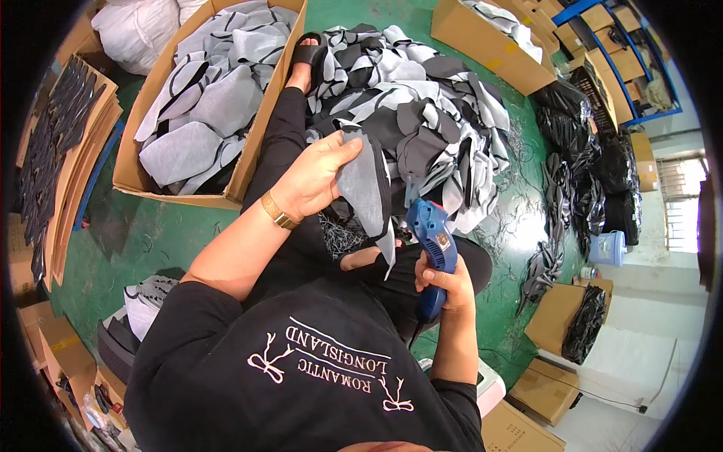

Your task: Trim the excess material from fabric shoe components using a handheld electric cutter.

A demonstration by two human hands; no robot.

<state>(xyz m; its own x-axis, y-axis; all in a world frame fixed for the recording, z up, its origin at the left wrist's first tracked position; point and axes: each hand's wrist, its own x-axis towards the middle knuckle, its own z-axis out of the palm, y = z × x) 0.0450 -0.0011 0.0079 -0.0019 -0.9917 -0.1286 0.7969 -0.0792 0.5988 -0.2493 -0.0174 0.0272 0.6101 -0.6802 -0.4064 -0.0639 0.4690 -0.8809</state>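
Note:
My left hand (320, 172), with a gold-coloured band at the wrist, pinches the top of a grey fabric piece (364, 184). The piece has a black edge and hangs down to a narrow tip. My right hand (447, 283) is wrapped round the handle of a blue handheld power tool (431, 233). The tool's head points up and away from me, beside the fabric and apart from it; its exact kind I cannot make out. Just beyond both hands lies a large heap of grey and black fabric pieces (422, 98) on the green floor.
An open cardboard box (128, 162) full of similar pieces stands at the left. Flattened cardboard (79, 181) with black strips lies further left. Thin scraps (343, 232) litter the floor. Black plastic bags (565, 113), a blue-white bucket (607, 247) and blue shelving (640, 113) line the right.

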